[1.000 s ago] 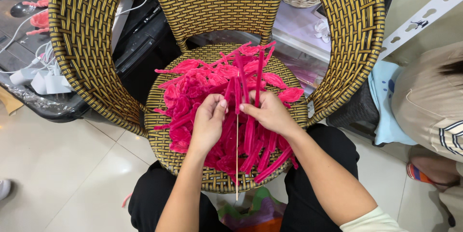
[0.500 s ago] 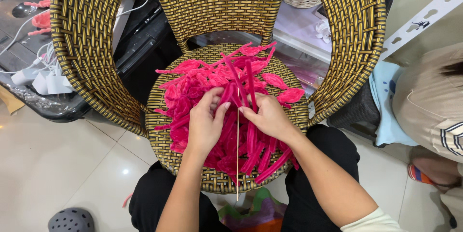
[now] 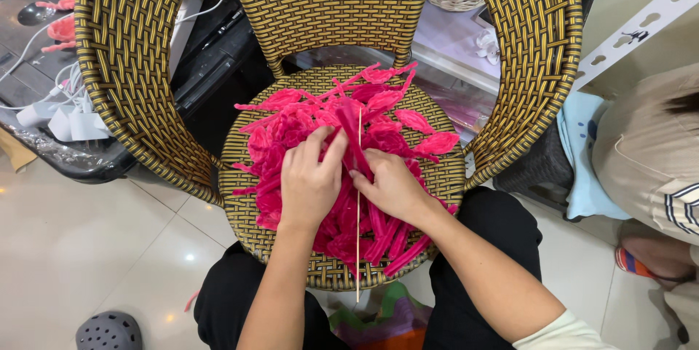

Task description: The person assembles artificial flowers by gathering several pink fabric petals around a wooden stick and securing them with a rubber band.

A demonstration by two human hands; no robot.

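Pinching a pink pipe-cleaner strip [image 3: 354, 135] between thumb and fingers, our left hand [image 3: 309, 184] and right hand [image 3: 393, 188] both close on it above a thin wooden stick [image 3: 358, 248], which stands upright between them. We work over a heap of pink pipe cleaners [image 3: 342, 168] piled on the seat of a woven yellow-and-black wicker chair [image 3: 328, 8]. Another person's beige sleeve [image 3: 648, 153] shows at the right edge.
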